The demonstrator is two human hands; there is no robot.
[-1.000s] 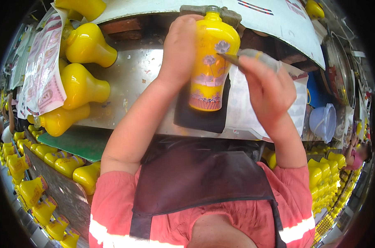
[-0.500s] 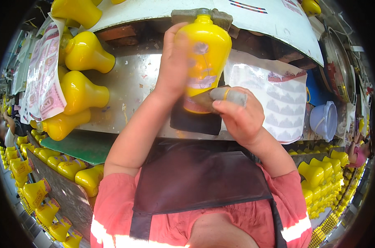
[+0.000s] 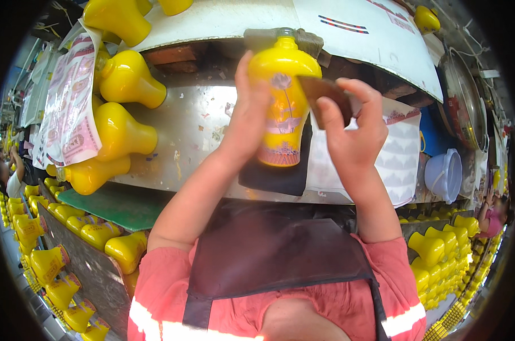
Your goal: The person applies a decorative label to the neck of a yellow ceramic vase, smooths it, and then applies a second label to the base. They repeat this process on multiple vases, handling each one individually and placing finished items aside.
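A glossy yellow bottle (image 3: 263, 65) with a flower decal lies in front of me, its clear-topped neck on a grey cloth (image 3: 310, 44). A patterned band rings its base, which rests over a black cloth (image 3: 269, 181). My left hand (image 3: 252, 111) holds the bottle's left side; its fingers are smeared by motion. In my right hand (image 3: 362, 122), a thin dark brown scraper (image 3: 320, 95) is pinched between thumb and fingers. The scraper's edge is at the bottle's right shoulder; whether it touches I cannot tell.
Printed decal sheets (image 3: 391, 153) lie right of the bottle, and others (image 3: 70, 108) at the left over several yellow bottles (image 3: 121, 133). A lilac bucket (image 3: 444, 176) stands at the right. A white board (image 3: 377, 45) spans the back. Rows of yellow bottles (image 3: 439, 244) fill both sides below.
My right hand with the scraper has moved from the bottle's base up to its right shoulder. The decal band at the base now shows uncovered. My left hand stays on the bottle.
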